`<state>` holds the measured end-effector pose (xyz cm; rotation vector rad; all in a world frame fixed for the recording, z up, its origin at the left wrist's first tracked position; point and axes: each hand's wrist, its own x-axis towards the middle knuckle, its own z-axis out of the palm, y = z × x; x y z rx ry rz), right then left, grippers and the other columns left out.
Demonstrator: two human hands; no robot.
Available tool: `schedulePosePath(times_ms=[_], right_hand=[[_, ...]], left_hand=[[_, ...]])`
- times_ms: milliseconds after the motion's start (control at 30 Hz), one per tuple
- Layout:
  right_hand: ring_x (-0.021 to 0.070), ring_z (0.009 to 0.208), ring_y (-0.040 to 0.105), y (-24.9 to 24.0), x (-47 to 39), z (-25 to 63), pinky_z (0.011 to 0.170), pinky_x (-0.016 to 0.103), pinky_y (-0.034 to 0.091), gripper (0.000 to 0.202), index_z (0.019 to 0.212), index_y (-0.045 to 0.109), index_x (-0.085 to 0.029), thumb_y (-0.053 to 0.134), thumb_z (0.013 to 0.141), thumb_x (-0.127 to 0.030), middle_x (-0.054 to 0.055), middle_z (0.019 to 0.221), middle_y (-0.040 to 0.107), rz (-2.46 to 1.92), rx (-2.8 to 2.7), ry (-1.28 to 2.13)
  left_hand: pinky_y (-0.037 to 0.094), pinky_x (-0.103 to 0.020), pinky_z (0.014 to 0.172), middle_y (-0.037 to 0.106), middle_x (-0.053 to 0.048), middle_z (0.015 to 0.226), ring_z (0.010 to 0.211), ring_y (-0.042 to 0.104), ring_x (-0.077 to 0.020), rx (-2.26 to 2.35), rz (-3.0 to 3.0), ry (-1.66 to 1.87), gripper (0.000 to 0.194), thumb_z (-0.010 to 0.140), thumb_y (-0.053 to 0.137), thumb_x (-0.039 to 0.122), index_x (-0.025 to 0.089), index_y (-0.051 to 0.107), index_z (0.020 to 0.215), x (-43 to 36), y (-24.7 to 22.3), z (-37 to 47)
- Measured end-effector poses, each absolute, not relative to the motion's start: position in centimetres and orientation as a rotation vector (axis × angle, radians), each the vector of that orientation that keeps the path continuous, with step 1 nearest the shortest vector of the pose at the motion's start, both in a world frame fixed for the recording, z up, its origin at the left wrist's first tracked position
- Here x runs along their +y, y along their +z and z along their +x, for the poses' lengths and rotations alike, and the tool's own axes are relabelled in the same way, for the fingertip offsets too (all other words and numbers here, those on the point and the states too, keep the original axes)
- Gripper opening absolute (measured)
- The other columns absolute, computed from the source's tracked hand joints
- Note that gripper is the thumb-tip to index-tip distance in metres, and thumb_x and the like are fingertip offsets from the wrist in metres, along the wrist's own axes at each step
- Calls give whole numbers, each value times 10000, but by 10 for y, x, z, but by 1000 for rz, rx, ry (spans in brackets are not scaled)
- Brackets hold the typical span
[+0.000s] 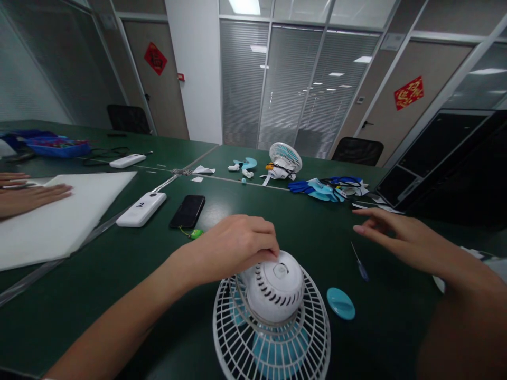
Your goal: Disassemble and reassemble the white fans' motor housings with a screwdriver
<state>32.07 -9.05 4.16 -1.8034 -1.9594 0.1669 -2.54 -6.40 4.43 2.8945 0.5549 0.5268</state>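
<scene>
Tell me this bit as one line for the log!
left hand: touching motor housing | right hand: raised, nearest screwdriver | white fan: motor housing facing up | blue ridged disc: on table beside fan

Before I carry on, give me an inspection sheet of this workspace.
Surface: dark green table, upright fan cage not assessed.
Job's things: white fan, motor side up; blue round piece and screwdriver to its right.
Clutter: phone, white box marked 2, second fan.
Hands: left hand on the fan, grip unclear; right hand open, raised.
Cables: dark cables beside the blue tray.
Surroundings: doors, blinds; another person's hand on white sheet.
</scene>
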Motion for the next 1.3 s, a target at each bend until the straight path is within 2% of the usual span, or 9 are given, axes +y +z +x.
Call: schedulePosePath(times_ms=[267,500,667,833,933,1033,1233,1300], right_hand=[[291,728,663,26,-91,343,627,399,507,683,1110,690,-220,610,667,-734,94,809,711,-2011,-1866,381],[264,767,664,4,-92,359,664,373,513,645,1105,675,-199,593,704,-698,93,863,711,-2055,-1860,681],[277,670,650,-49,-105,382,606,401,510,663,959,616,-178,584,620,-746,108,772,688,-2332,-1621,538],[272,692,652,-87,-114,384,611,398,508,578,883,599,-190,511,710,-734,117,812,681,-2391,-1558,432],[260,676,643,-91,-111,376,592,380,486,424,804,608,-212,514,763,-624,88,757,669,-2382,-1600,394],[250,686,643,-91,-108,372,595,366,485,322,810,616,-224,524,781,-532,71,753,671,-2346,-1577,376],[257,720,661,-88,-110,376,637,378,516,306,844,602,-214,541,769,-505,88,795,691,-2274,-1455,335],[259,692,659,-85,-111,375,641,392,521,327,846,604,-208,551,752,-517,93,790,692,-2247,-1408,322]], left_hand=[[486,-265,729,703,-16,906,810,664,-152,542,2969,551,89,911,658,186,183,746,917,-63,43,-26],[478,-248,723,697,-13,892,815,659,-144,451,2939,602,74,903,670,186,179,743,913,-58,40,-27],[481,-264,754,695,-23,924,835,649,-149,467,2960,589,90,920,643,180,166,732,921,-60,40,-26],[492,-253,756,686,-30,978,852,655,-148,520,2886,565,86,922,631,158,163,716,923,-62,39,-24],[501,-262,771,692,-39,976,858,662,-153,499,2918,596,105,940,611,186,160,711,927,-63,38,-23],[506,-279,770,700,-46,968,850,666,-164,476,2960,625,117,943,607,201,150,709,916,-63,38,-23],[501,-275,763,707,-43,954,846,672,-167,442,2924,585,93,927,622,163,148,714,917,-63,39,-23],[500,-275,777,722,-42,981,863,678,-166,420,2893,596,109,938,605,158,156,707,976,-63,39,-25]])
